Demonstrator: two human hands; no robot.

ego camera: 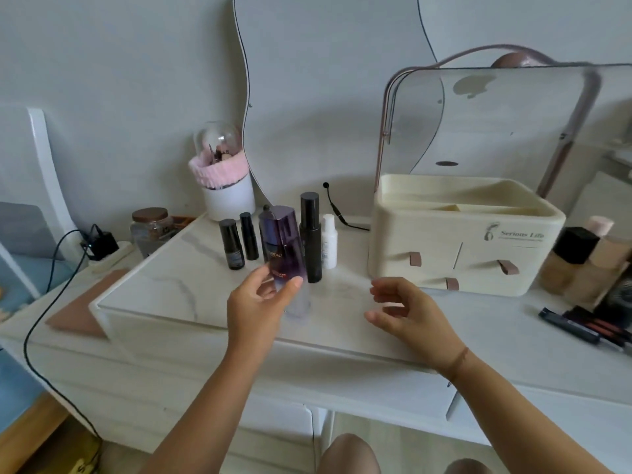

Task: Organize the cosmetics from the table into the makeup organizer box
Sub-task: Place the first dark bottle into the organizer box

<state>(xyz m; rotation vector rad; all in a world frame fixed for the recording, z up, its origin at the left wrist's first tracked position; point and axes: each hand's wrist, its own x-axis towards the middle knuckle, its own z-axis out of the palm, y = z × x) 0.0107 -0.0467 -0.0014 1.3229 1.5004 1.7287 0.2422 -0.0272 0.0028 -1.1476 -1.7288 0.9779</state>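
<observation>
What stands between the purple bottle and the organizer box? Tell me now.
The tall black bottle and the small white bottle stand just right of the purple bottle in the left hand, toward the organizer box. Its lid is up; passing over them looks clear.

we see through one wide-angle view only, worn on the person's head and facing forward and down onto the white marble-patterned surface (164, 285). it sits near: both forearms enter from the bottom edge, and the left grip (256, 306), holding a tall purple glass bottle (278, 241), lands close to centre with the right grip (407, 313) beside it. the cream plastic organizer box (444, 241) stands right of centre; the pale grey wall (102, 80) fills the top.
</observation>
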